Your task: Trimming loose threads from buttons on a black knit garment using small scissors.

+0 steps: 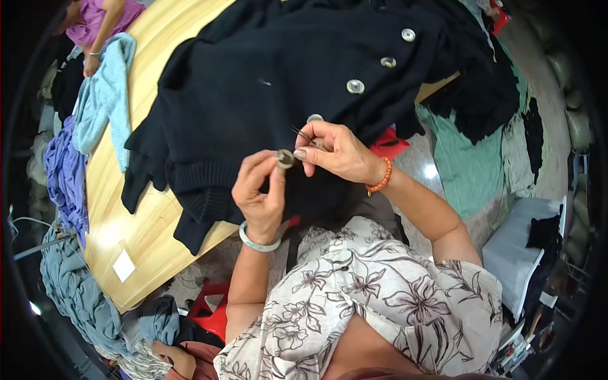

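Near a pale wooden table (104, 193), the left hand (261, 189) is pinching a round button (285, 159), probably steadying it; just right, the right hand (341, 153) is gripping a thin dark tool (302, 133). Beneath and beyond, a black garment (234, 95) is lying spread.

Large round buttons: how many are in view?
5: four buttons along the black cardigan, the lowest partly behind the right hand; a fifth button pinched in the left hand. Folds may hide more.
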{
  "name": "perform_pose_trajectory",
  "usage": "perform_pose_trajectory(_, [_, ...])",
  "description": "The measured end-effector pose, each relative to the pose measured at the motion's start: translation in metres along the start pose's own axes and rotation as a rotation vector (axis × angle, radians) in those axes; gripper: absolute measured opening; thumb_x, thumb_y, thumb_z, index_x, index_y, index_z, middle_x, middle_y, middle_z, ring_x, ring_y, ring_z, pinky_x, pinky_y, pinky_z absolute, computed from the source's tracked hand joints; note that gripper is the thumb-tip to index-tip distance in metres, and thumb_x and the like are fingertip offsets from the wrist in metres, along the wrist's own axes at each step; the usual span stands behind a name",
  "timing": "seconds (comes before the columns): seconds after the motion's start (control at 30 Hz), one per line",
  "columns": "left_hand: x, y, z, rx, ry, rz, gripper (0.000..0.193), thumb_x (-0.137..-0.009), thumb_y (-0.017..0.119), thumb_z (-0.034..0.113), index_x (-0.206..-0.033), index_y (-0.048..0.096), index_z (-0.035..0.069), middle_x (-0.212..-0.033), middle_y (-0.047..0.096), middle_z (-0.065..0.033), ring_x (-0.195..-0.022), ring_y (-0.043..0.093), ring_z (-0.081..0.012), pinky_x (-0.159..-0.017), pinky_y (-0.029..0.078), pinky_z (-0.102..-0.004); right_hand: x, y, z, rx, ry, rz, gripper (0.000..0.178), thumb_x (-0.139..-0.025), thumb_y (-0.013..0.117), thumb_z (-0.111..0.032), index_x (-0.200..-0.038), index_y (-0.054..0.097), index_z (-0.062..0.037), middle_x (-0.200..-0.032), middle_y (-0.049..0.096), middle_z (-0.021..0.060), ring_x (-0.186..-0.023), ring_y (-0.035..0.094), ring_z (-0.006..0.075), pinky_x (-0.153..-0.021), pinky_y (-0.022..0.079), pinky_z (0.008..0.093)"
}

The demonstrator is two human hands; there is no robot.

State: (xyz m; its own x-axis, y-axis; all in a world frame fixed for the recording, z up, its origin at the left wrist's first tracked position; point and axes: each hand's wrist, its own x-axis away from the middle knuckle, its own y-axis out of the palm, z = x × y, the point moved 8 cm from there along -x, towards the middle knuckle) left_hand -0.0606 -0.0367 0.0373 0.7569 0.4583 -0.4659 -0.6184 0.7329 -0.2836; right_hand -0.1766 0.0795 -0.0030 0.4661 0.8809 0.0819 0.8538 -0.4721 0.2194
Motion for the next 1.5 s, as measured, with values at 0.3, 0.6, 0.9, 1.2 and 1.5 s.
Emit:
perform_pose_trajectory(0.3, [0.021, 0.008, -0.008, 0.034, -0.123, -0.007, 0.01, -0.086, 0.071, -0.008, -0.094, 0.07, -0.002, -0.096, 0.069, -0.0118, -0.084, 0.065, -0.0184, -0.075, 0.052, -0.0293, 0.052, -0.016, -0.001, 0.23, 0.137, 0.115, 0.019, -0.098, 0.068, -0.012, -0.111, 0.06, 0.0011, -0.088, 0.064, -0.0002, -0.074, 0.06, 0.0053, -0.068, 0.048, 0.0217])
perform_pose_trajectory(0.6, [0.042, -0.003, 0.031, -0.232, 0.019, -0.244, 0.014, -0.078, 0.075, -0.004, -0.083, 0.064, 0.004, -0.094, 0.067, -0.0095, -0.089, 0.062, -0.0254, -0.082, 0.044, -0.036, 0.082, -0.022, -0.019, 0.534, 0.118, 0.153, 0.031, -0.091, 0.078, -0.018, -0.109, 0.062, 0.0005, -0.085, 0.063, 0.001, -0.074, 0.055, 0.0046, -0.066, 0.046, 0.0234])
perform_pose_trajectory(0.9, [-0.019, 0.05, 0.039, -0.145, 0.049, -0.131, 0.044, -0.084, 0.077, -0.002, -0.126, 0.065, 0.002, -0.117, 0.066, -0.0131, -0.083, 0.064, -0.0207, -0.073, 0.054, -0.0297, 0.051, -0.076, -0.066, 0.815, -0.374, 0.531, 0.025, -0.089, 0.07, 0.004, -0.114, 0.069, 0.0, -0.101, 0.072, 0.0107, -0.088, 0.072, 0.0204, -0.076, 0.055, 0.0298])
perform_pose_trajectory(1.2, [-0.041, 0.1, -0.013, -0.241, -0.176, -0.397, 0.044, -0.075, 0.08, 0.0, -0.116, 0.065, 0.0, -0.092, 0.059, -0.0097, -0.076, 0.058, -0.0228, -0.071, 0.05, -0.0348, 0.053, -0.095, -0.043, 0.903, -0.231, 0.522, 0.026, -0.088, 0.071, 0.0, -0.114, 0.071, -0.0012, -0.099, 0.072, 0.0116, -0.085, 0.072, 0.0243, -0.077, 0.056, 0.0327])
perform_pose_trajectory(1.5, [-0.046, 0.107, -0.008, -0.478, -0.248, -0.246, 0.035, -0.083, 0.084, 0.031, -0.087, 0.067, 0.001, -0.081, 0.066, -0.0093, -0.068, 0.064, -0.0256, -0.067, 0.051, -0.0388, 0.055, -0.098, -0.038, 0.779, -0.284, 0.513, 0.022, -0.088, 0.071, 0.003, -0.11, 0.071, 0.0024, -0.093, 0.07, 0.0104, -0.079, 0.071, 0.0188, -0.07, 0.054, 0.029])
